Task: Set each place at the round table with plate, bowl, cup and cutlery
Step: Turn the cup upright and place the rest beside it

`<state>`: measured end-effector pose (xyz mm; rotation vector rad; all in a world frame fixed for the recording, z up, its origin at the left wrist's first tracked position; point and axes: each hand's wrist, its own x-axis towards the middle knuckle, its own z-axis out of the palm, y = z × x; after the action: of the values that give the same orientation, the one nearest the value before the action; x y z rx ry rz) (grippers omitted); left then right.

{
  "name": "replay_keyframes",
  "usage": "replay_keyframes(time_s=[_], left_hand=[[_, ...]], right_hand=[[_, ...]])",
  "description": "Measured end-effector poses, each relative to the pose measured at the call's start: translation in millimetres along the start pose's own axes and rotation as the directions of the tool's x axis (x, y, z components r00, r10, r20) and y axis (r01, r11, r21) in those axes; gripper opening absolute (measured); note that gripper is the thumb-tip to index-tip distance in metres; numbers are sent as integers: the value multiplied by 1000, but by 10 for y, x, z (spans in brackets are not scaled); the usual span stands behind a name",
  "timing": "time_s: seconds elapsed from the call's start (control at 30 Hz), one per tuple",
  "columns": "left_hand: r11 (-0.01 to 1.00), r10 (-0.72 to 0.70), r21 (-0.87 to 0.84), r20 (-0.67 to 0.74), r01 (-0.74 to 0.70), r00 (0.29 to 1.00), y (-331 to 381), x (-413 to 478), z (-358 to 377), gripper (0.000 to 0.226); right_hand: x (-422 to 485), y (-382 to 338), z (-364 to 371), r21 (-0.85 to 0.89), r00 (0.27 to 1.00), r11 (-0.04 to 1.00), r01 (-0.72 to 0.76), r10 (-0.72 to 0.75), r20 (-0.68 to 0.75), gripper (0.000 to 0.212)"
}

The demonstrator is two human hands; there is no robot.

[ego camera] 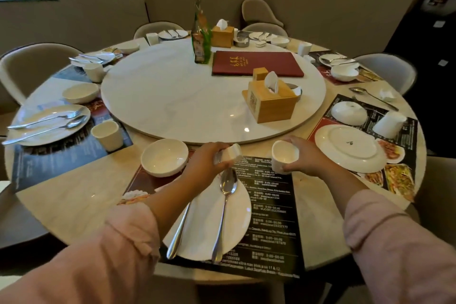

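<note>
My left hand (206, 164) grips a small white ceramic piece (232, 153) just above the top of the near white plate (209, 219). On that plate lie a spoon (225, 207) and a second piece of cutlery (179, 232), its head hidden under my wrist. My right hand (304, 158) holds a white cup (284, 155) upright on the dark placemat (271, 207). A white bowl (164, 157) sits left of my left hand. To the right, another plate (350, 148) lies face down beside an overturned bowl (348, 111) and an overturned cup (389, 124).
A white turntable (172, 96) fills the table's middle, carrying a red menu (256, 63), two wooden tissue boxes (272, 102) and a green bottle (201, 37). Set places with plates, bowls, cups and cutlery ring the table at left (53, 123) and far side. Chairs surround it.
</note>
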<state>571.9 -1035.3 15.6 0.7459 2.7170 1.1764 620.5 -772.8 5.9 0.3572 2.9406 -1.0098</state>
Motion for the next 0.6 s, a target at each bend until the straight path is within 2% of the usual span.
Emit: replay_keyframes(time_s=[0.13,0.33,0.47,0.6], left_hand=[[998,-28,63,85,22,996,185,187,165,48],[958,-83,287,258,5,963,330,514,390,47],[920,-153,391,340,8,928,346,698,517,46],[898,-201,439,380,15,903,317,803,644,44]], right_hand=[[28,89,-6,13,997,999,43,-44,59,77],[82,241,32,98,995,994,45,-54,89,81],[10,349,123,353,997,936,0,-28,74,87],[-48,484,254,495,999,869,-2,-22,43,72]])
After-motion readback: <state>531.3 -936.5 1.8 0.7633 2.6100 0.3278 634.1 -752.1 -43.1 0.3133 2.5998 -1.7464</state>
